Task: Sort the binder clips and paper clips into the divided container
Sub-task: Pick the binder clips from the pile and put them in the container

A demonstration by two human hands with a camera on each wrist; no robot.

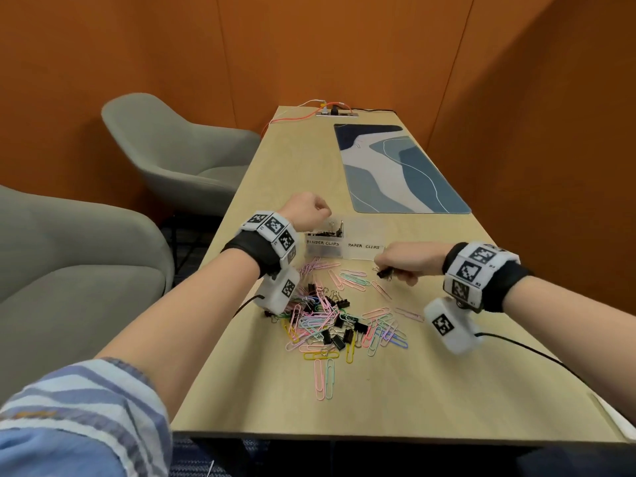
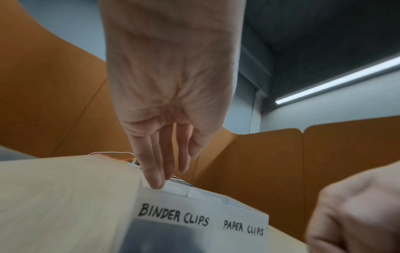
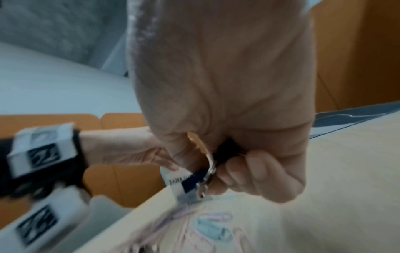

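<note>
A wooden table (image 1: 395,390) stands between orange walls (image 1: 344,46). Left hand (image 2: 171,102): fingers straight over the container (image 1: 361,249). Right hand (image 1: 402,261): clamped on binder clips (image 3: 194,181).

Orange panelled walls (image 1: 344,46) fill the upper frame. Two grey upholstered armchairs (image 1: 179,146) stand at left beside a long pale wooden table (image 1: 413,390). A blue wave-patterned rectangular mat (image 1: 399,170) lies upper right of centre. A white ceiling light strip (image 2: 337,80) glows.
</note>
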